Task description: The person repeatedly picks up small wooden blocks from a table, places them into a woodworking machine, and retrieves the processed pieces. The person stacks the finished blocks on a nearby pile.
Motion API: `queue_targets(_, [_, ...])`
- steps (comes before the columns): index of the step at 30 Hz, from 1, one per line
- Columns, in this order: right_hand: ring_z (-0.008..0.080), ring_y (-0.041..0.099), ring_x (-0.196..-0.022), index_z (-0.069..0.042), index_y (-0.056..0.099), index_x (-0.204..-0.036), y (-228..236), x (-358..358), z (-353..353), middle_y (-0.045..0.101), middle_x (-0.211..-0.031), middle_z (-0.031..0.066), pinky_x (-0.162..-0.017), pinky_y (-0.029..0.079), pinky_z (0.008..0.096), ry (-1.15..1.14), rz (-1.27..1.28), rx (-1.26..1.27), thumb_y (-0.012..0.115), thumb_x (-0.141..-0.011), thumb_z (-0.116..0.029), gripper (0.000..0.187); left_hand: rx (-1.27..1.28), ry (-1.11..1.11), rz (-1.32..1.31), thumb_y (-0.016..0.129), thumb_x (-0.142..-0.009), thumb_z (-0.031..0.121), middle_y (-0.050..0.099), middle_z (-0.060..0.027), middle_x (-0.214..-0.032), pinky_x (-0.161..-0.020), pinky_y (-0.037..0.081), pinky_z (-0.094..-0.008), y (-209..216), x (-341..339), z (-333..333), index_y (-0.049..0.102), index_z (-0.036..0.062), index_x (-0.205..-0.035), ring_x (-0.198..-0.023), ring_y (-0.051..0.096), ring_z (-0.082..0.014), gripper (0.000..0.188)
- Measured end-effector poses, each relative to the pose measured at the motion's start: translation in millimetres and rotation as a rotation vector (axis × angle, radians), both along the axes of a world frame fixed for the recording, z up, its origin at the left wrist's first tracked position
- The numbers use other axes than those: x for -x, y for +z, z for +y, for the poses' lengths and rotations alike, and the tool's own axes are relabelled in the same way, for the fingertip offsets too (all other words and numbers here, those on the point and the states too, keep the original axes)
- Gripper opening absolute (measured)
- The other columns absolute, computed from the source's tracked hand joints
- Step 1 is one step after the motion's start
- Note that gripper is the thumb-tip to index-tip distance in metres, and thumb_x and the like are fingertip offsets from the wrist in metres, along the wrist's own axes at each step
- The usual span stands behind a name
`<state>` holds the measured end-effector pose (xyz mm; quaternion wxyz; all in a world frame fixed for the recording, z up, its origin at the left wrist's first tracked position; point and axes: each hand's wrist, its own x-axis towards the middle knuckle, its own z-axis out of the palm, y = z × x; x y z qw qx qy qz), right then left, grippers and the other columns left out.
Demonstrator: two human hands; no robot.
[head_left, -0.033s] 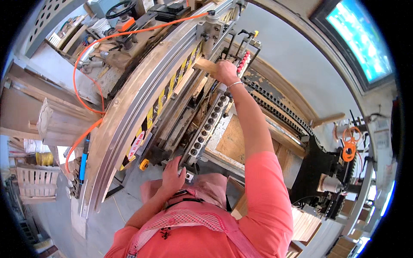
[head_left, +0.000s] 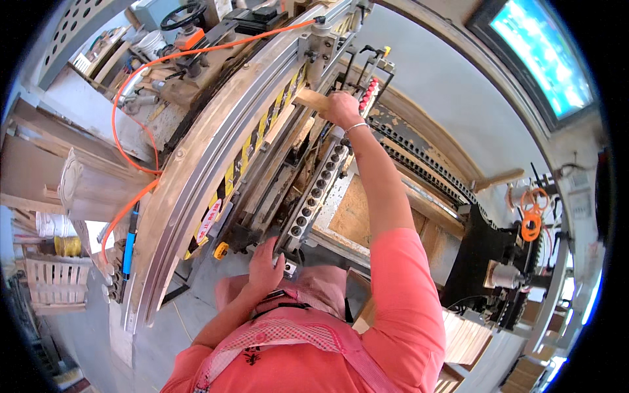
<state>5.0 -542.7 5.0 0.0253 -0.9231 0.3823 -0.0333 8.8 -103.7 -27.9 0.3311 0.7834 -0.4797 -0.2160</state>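
At the far end of the machine, my right hand (head_left: 344, 109) is closed on a short piece of pale wood (head_left: 313, 100). The wood sticks out to the left of my fingers, over the rails. My left hand (head_left: 265, 270) is low at the machine's near end, with its fingers stretched forward and its thumb apart. It lies beside a small metal block (head_left: 289, 268) and appears to hold nothing. Between my hands runs a metal bar with a row of round black caps (head_left: 316, 192). The underside of my right hand's grip is hidden.
A curved-looking beam with yellow-black warning tape (head_left: 237, 167) borders the rails on the left. An orange hose (head_left: 216, 47) crosses above it. Red knobs (head_left: 369, 93) stand right of my right hand. A lit screen (head_left: 541, 56) hangs at upper right; a black drag chain (head_left: 426, 160) runs below.
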Motion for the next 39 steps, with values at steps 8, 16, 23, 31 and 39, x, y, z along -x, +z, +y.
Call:
queue_targets(8, [0.0323, 0.054, -0.094, -0.003, 0.056, -0.099, 23, 31, 131, 0.055, -0.099, 0.0184, -0.08, 0.049, 0.0401, -0.174, -0.528, 0.194, 0.063, -0.072, -0.014, 0.031, 0.058, -0.118, 0.004, 0.043, -0.08, -0.003, 0.048, -0.0262, -0.119, -0.093, 0.037, -0.0463, -15, -8, -2, 0.035, -0.0037, -0.128, -0.108, 0.045, -0.043, 0.048])
queue_targets(16, [0.0302, 0.06, -0.069, -0.005, 0.062, -0.094, 13, 223, 411, 0.059, -0.083, 0.0123, -0.063, 0.049, 0.0387, -0.545, -0.717, 0.003, 0.069, -0.073, -0.017, 0.025, 0.081, -0.189, 0.051, 0.046, -0.081, -0.001, 0.048, -0.0263, -0.12, -0.095, 0.036, -0.0451, -30, -9, -2, 0.034, 0.0009, -0.132, -0.112, 0.046, -0.0397, 0.052])
queue_targets(23, [0.028, 0.062, -0.068, -0.007, 0.064, -0.082, -29, 365, 614, 0.063, -0.076, 0.0112, -0.061, 0.05, 0.0367, -1.197, -0.613, 0.322, 0.065, -0.074, -0.009, 0.009, 0.132, -0.194, 0.027, 0.046, -0.082, 0.0, 0.045, -0.0226, -0.129, -0.099, 0.033, -0.0391, -54, -20, -7, 0.034, 0.0026, -0.133, -0.119, 0.043, -0.036, 0.052])
queue_targets(31, [0.0314, 0.058, -0.093, -0.009, 0.055, -0.108, -65, 491, 730, 0.056, -0.101, 0.0128, -0.076, 0.049, 0.0405, -1.859, -0.064, 0.002, 0.065, -0.069, -0.013, 0.04, -0.007, -0.144, 0.05, 0.043, -0.088, 0.001, 0.043, -0.0182, -0.133, -0.098, 0.033, -0.0372, -35, -13, -8, 0.033, 0.0057, -0.136, -0.12, 0.043, -0.0327, 0.05])
queue_targets(39, [0.0345, 0.057, -0.095, -0.004, 0.049, -0.103, -95, 532, 739, 0.052, -0.104, 0.0168, -0.079, 0.049, 0.0415, -1.871, 0.018, -0.07, 0.061, -0.067, -0.007, 0.038, 0.013, -0.127, -0.006, 0.046, -0.085, 0.0, 0.048, -0.0194, -0.127, -0.096, 0.035, -0.0381, -41, -16, -10, 0.036, 0.0064, -0.134, -0.114, 0.048, -0.0329, 0.051])
